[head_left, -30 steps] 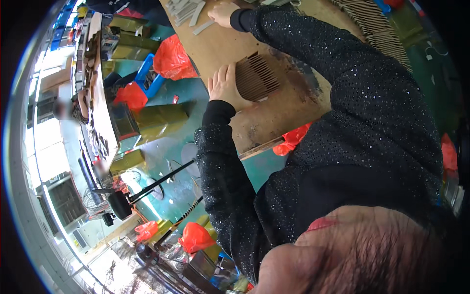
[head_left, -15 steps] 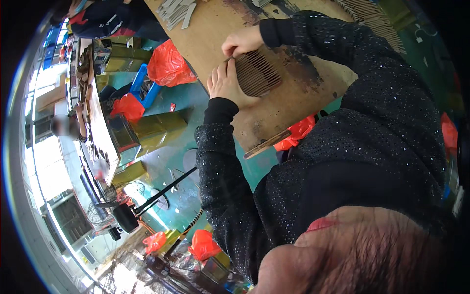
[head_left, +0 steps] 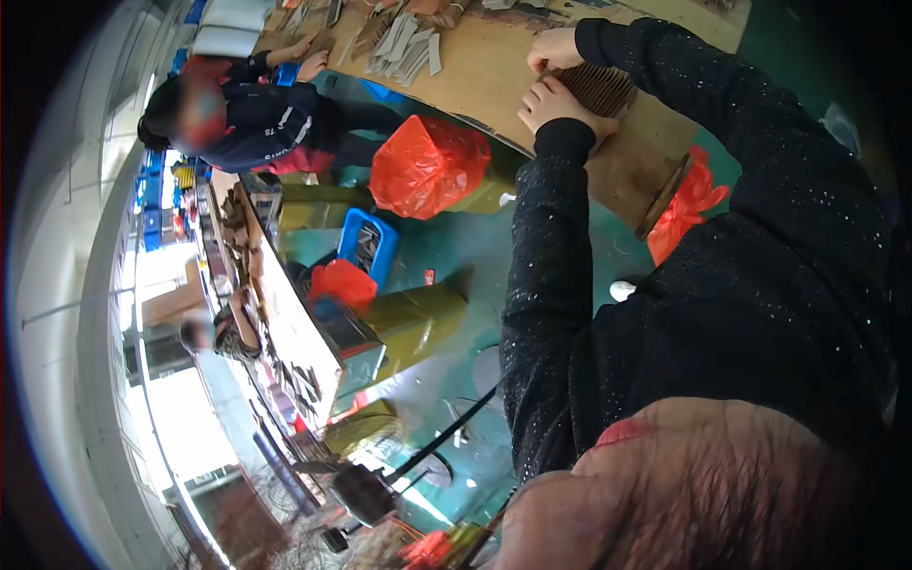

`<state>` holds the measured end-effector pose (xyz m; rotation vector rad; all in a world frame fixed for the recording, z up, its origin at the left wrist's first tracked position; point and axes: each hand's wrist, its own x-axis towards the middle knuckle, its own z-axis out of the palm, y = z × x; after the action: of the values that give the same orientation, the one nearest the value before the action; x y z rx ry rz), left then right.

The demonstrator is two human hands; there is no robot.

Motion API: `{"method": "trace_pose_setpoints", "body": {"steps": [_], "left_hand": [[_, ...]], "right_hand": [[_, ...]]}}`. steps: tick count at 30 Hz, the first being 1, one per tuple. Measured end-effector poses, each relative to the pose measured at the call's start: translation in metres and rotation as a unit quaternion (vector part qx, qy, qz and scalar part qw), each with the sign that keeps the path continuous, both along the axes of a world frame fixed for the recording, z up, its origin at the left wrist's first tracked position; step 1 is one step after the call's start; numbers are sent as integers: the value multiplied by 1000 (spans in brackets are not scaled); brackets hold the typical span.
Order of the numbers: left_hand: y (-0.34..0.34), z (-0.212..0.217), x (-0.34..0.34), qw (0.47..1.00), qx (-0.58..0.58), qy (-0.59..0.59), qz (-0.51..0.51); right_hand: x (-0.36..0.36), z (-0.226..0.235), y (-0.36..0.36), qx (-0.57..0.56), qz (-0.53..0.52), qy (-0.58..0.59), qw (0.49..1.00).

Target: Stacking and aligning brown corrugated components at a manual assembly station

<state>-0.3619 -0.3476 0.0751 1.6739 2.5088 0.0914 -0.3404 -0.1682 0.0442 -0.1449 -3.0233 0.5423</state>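
A tight row of thin brown strips [head_left: 600,87] lies side by side on the worn wooden table [head_left: 632,180]. My left hand [head_left: 559,106] is closed along the near left side of the row, its fingers bent over the strip edges. At the row's far left corner my right hand [head_left: 556,49] is closed, thumb and fingertips together against the strips. The exact hold of the fingertips is small and partly hidden. Both hands are close together, almost touching.
Pale grey strips [head_left: 407,49] lie piled further left on the table. A co-worker [head_left: 256,123] stands at its left end, hands over the tabletop. Red plastic bags [head_left: 429,169], a blue crate [head_left: 369,245] and a second workbench [head_left: 294,313] are to the left. A black stand arm [head_left: 442,432] crosses below.
The view has swung left, so the table and hands appear further right and higher, and more of the co-worker shows. Both hands are still on the brown strips.
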Motion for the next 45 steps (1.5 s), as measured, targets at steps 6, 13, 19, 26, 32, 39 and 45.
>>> {"method": "trace_pose_setpoints", "body": {"steps": [6, 13, 19, 26, 32, 39, 45], "left_hand": [[-7, -6, -13, 1000, 22, 4, -22], [-13, 0, -46, 997, 1, -17, -76], [-5, -8, -74, 987, -14, 23, -158], [-12, -9, -84, 980, 22, 10, -198], [-14, -16, -84, 972, 63, 7, -228], [-10, -19, -88, 966, 100, 17, -239], [-2, -16, -93, 972, 65, 21, -224]], "right_hand": [[-4, 1, -20, 63, -80, -21, 995], [-3, -9, -11, 11, -108, 64, 992], [-5, -29, 0, -56, -123, 79, 988], [-10, -4, -16, -95, -128, 60, 985], [-8, -5, -14, -137, -118, 11, 984], [-11, 8, -14, -148, -104, -60, 982], [-14, 7, -27, -103, -119, -24, 987]]}}
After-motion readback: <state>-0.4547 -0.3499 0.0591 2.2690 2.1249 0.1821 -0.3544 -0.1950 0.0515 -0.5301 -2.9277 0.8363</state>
